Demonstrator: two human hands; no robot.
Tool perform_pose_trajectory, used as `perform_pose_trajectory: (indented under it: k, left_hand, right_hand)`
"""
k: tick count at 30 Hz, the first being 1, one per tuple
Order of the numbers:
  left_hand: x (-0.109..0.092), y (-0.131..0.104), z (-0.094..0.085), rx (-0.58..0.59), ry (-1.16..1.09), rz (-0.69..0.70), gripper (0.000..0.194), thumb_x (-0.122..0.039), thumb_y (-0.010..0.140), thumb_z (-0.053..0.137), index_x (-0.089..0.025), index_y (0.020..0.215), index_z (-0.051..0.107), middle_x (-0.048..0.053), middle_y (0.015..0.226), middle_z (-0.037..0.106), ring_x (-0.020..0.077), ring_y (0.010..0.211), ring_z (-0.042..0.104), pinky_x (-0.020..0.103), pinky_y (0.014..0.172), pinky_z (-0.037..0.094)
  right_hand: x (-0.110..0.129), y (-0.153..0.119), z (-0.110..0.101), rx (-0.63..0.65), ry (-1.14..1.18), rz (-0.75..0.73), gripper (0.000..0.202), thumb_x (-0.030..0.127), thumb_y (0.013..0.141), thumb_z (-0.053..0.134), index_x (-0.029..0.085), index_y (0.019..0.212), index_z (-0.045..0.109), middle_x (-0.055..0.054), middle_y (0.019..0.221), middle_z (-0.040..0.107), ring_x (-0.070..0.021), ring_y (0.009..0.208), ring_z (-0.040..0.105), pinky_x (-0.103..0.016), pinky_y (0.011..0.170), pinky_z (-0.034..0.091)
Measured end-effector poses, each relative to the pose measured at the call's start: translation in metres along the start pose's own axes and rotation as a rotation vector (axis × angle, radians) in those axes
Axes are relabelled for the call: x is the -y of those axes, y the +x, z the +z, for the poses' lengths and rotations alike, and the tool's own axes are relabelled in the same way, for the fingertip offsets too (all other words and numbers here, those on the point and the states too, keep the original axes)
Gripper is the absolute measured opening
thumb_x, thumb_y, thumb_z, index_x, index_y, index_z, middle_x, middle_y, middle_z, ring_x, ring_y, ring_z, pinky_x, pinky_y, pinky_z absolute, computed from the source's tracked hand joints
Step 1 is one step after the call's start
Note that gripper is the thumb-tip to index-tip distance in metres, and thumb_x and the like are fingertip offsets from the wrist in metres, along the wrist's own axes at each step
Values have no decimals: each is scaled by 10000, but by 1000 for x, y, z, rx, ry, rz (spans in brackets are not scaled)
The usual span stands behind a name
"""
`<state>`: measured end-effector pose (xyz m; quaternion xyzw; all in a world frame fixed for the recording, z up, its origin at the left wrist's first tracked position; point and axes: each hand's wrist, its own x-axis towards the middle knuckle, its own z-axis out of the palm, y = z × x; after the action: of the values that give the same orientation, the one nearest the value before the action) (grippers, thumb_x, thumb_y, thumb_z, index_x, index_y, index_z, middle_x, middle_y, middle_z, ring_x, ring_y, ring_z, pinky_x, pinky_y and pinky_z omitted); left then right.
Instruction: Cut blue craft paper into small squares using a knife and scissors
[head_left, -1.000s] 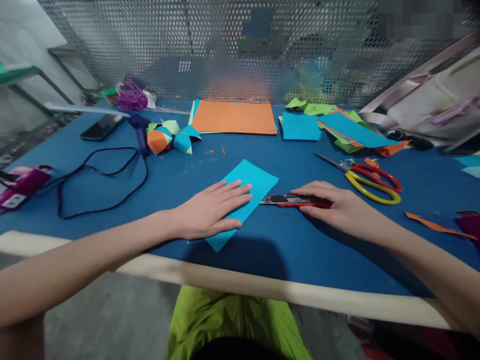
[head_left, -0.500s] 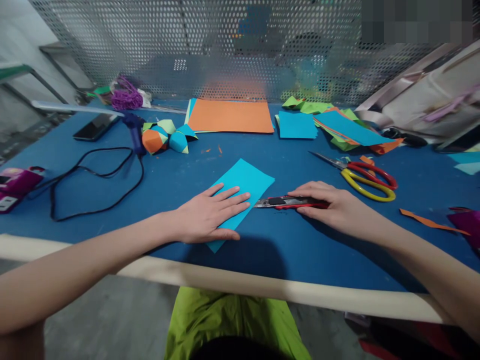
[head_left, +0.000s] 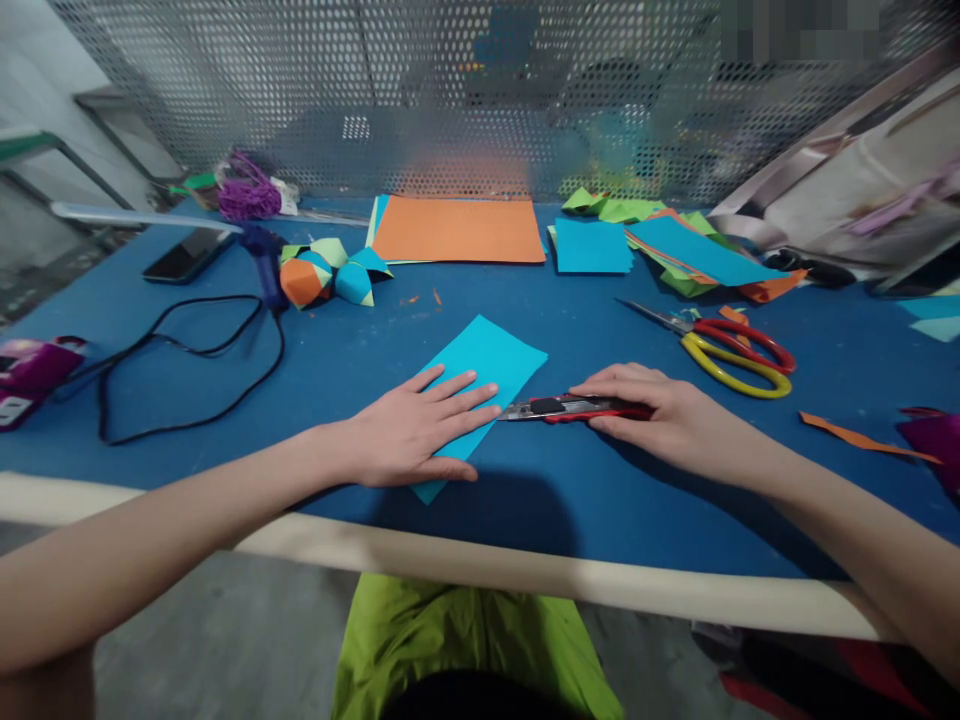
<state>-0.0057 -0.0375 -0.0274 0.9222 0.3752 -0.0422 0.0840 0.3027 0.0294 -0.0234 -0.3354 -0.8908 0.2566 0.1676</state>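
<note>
A blue sheet of paper (head_left: pixel 484 350) lies slanted on the blue tabletop in front of me, apparently folded, with its layers hard to tell apart. Flat across it rests my left hand (head_left: pixel 416 425), fingers spread and pressing down. My right hand (head_left: pixel 652 410) is closed around a red box cutter (head_left: pixel 559 407). The cutter's blade points left, its tip at the paper's right edge close to my left fingertips. Part of the cutter's handle is hidden by my right fingers.
Red-and-yellow scissors (head_left: pixel 739 355) lie to the right. Behind are orange sheets (head_left: pixel 461 230), a blue paper stack (head_left: pixel 592 247) and folded paper pieces (head_left: pixel 311 272). A glue gun (head_left: pixel 262 265) with a black cord (head_left: pixel 281 350) is at left, beside a phone (head_left: pixel 187 255). A perforated metal panel (head_left: pixel 300 110) stands at the back.
The box cutter has shifted slightly left, its blade tip now at the paper's edge by my left fingertips. My left hand stays flat on the paper.
</note>
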Motion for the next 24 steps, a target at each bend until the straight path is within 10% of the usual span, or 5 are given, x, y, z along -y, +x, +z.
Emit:
perform_pose_trajectory:
  k: [24]
  left_hand:
    - [0, 0, 2, -27, 10, 9, 729, -643, 936, 371, -204, 1515, 303, 119, 1592, 253, 318, 1491, 146, 522, 1189, 105]
  right_hand:
    - [0, -1, 1, 6, 22, -7, 308, 378, 913, 537, 247, 1153, 679, -92, 1090, 682, -260, 1000, 604, -458, 894, 459]
